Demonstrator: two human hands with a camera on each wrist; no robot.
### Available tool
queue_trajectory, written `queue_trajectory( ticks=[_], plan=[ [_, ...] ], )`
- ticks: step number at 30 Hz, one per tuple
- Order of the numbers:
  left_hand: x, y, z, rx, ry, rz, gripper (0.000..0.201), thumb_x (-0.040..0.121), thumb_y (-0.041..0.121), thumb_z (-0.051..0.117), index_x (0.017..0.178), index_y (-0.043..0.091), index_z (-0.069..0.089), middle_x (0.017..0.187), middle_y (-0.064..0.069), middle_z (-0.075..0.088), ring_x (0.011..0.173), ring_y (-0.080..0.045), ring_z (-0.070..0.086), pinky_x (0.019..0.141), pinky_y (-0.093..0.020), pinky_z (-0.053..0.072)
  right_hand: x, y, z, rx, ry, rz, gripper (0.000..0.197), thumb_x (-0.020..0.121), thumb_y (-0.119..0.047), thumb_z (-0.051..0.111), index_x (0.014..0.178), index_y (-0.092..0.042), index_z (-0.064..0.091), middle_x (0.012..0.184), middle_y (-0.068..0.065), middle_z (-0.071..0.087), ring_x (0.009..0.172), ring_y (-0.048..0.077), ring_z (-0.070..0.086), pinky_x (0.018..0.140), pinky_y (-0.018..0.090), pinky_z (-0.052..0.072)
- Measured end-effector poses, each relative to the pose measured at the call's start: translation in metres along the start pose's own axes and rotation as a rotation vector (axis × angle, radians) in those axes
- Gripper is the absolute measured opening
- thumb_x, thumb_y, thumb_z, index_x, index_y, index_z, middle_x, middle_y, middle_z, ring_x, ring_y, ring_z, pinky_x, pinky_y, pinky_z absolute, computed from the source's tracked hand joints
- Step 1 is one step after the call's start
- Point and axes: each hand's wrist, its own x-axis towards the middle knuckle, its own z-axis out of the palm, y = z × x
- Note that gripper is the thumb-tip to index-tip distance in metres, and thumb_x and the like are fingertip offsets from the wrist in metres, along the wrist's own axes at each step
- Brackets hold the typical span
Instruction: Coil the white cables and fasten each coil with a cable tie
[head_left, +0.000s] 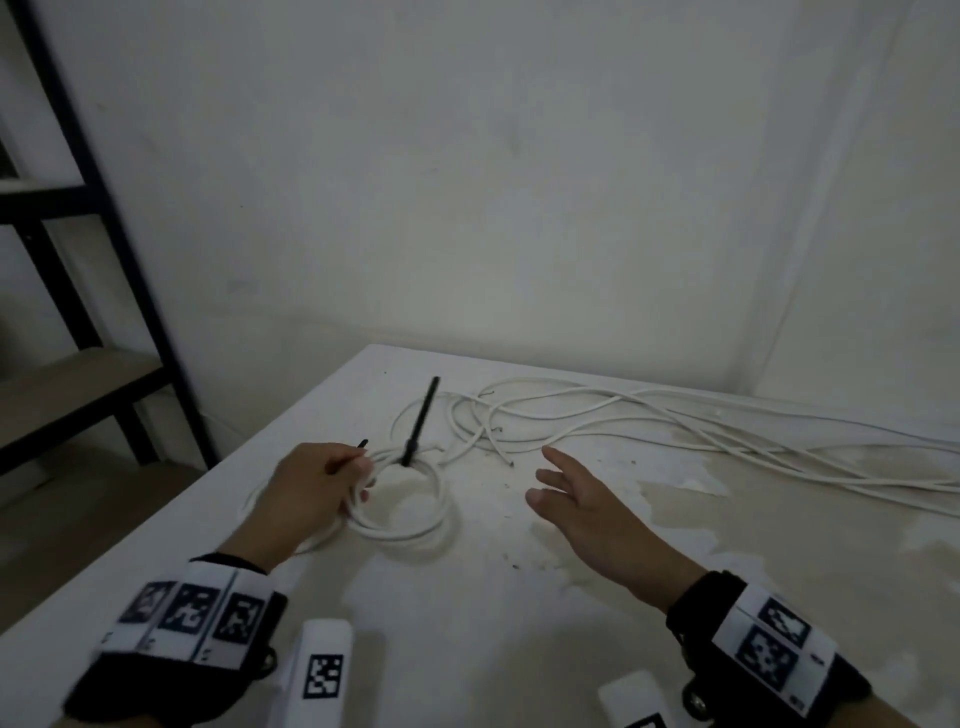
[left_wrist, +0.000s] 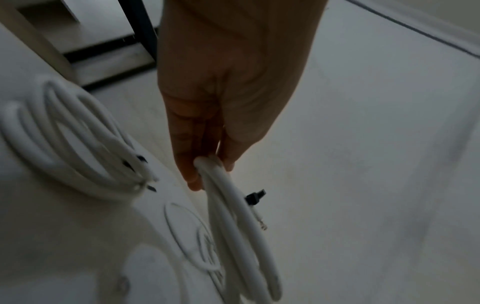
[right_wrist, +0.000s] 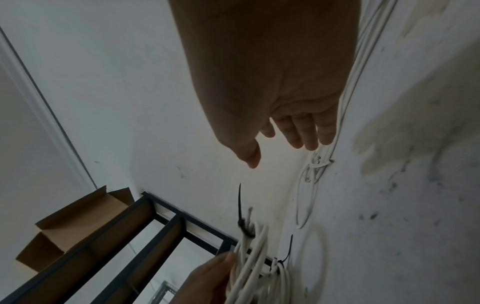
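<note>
Gripping the tied coil (head_left: 400, 499) by its rim — left hand (head_left: 311, 486) fingers (left_wrist: 192, 164) curled round the strands, so the loops stay bundled under the black cable tie (head_left: 418, 423) | right hand (head_left: 582, 506) fingers spread, holding nothing (likely bound for the next cable) | loose white cables (head_left: 649, 426) sprawl across the far surface (head_left: 519, 623).

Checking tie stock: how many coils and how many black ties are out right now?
Coils: 2
Black ties: 2
Total: 4
</note>
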Motion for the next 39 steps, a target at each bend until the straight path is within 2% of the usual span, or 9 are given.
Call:
queue_trajectory(
  ticks=[5, 10, 13, 20, 23, 27, 31, 34, 39],
  plan=[
    [0.014, -0.028, -0.027, 0.197, 0.019, -0.024, 0.018, 0.091, 0.01, 0.055, 0.088, 0.006, 0.072, 0.068, -0.006, 0.065, 0.066, -0.021, 0.056, 0.073, -0.034, 0.045, 0.007, 0.002, -0.001, -0.048, 0.027, 0.037, 0.054, 0.092, -0.033, 0.051, 0.141, -0.029, 0.028, 0.138, -0.002, 0.044, 0.111, 0.01, 0.048, 0.075, 0.016, 0.04],
    [0.025, -0.038, -0.026, 0.429, -0.051, -0.043, 0.022, 0.093, 0.015, 0.052, 0.087, 0.005, 0.071, 0.087, -0.017, 0.07, 0.078, -0.026, 0.059, 0.064, -0.028, 0.035, 0.012, 0.002, 0.003, -0.105, 0.028, 0.041, 0.05, 0.092, -0.036, 0.051, 0.138, -0.03, 0.032, 0.129, -0.007, 0.049, 0.105, 0.01, 0.053, 0.076, 0.019, 0.04],
    [0.029, -0.047, -0.021, 0.53, -0.057, -0.081, 0.023, 0.093, 0.019, 0.051, 0.096, 0.007, 0.071, 0.096, -0.015, 0.069, 0.091, -0.028, 0.06, 0.069, -0.027, 0.034, 0.014, 0.003, 0.004, -0.136, 0.013, 0.037, 0.049, 0.091, -0.037, 0.051, 0.136, -0.031, 0.034, 0.122, -0.01, 0.05, 0.095, 0.002, 0.054, 0.072, 0.014, 0.04],
    [0.026, -0.04, -0.021, 0.46, -0.045, -0.129, 0.024, 0.093, 0.024, 0.052, 0.1, 0.008, 0.068, 0.098, -0.015, 0.065, 0.098, -0.029, 0.059, 0.077, -0.028, 0.038, 0.02, 0.006, -0.008, -0.173, 0.05, 0.051, 0.046, 0.091, -0.037, 0.052, 0.134, -0.028, 0.038, 0.121, -0.007, 0.052, 0.103, 0.011, 0.054, 0.078, 0.021, 0.04],
    [0.025, -0.029, -0.02, 0.423, 0.064, -0.132, 0.032, 0.093, 0.031, 0.051, 0.117, 0.013, 0.062, 0.116, -0.012, 0.063, 0.112, -0.028, 0.056, 0.092, -0.033, 0.039, 0.025, 0.011, -0.022, -0.207, 0.081, 0.061, 0.042, 0.092, -0.035, 0.052, 0.132, -0.025, 0.042, 0.122, -0.004, 0.052, 0.107, 0.013, 0.053, 0.081, 0.022, 0.037],
    [0.027, -0.002, -0.004, 0.37, 0.121, 0.029, 0.027, 0.091, 0.028, 0.054, 0.11, 0.013, 0.065, 0.108, -0.004, 0.067, 0.099, -0.022, 0.06, 0.086, -0.029, 0.041, 0.037, 0.027, -0.049, -0.283, 0.137, 0.096, 0.042, 0.09, -0.033, 0.055, 0.129, -0.02, 0.046, 0.122, 0.001, 0.052, 0.105, 0.015, 0.051, 0.084, 0.024, 0.035],
    [0.033, 0.029, 0.031, 0.325, 0.072, 0.138, 0.018, 0.089, 0.024, 0.057, 0.097, 0.012, 0.068, 0.099, -0.005, 0.069, 0.088, -0.021, 0.06, 0.079, -0.028, 0.044, 0.055, 0.045, -0.082, -0.377, 0.206, 0.14, 0.043, 0.089, -0.03, 0.058, 0.128, -0.014, 0.047, 0.125, 0.007, 0.051, 0.101, 0.018, 0.051, 0.082, 0.024, 0.035],
    [0.044, 0.042, 0.063, 0.341, -0.025, 0.155, 0.017, 0.089, 0.022, 0.056, 0.095, 0.011, 0.068, 0.099, -0.007, 0.068, 0.084, -0.018, 0.057, 0.073, -0.023, 0.039, 0.07, 0.056, -0.105, -0.477, 0.238, 0.154, 0.045, 0.089, -0.029, 0.058, 0.129, -0.01, 0.047, 0.13, 0.011, 0.049, 0.113, 0.022, 0.049, 0.089, 0.026, 0.035],
    [0.068, 0.052, 0.111, 0.387, -0.166, 0.036, 0.025, 0.092, 0.025, 0.053, 0.107, 0.007, 0.059, 0.112, -0.012, 0.063, 0.103, -0.026, 0.057, 0.08, -0.026, 0.041, 0.092, 0.074, -0.145, -0.661, 0.28, 0.226, 0.051, 0.089, -0.032, 0.056, 0.133, -0.01, 0.042, 0.14, 0.015, 0.037, 0.129, 0.031, 0.036, 0.104, 0.034, 0.031]
  ],
)
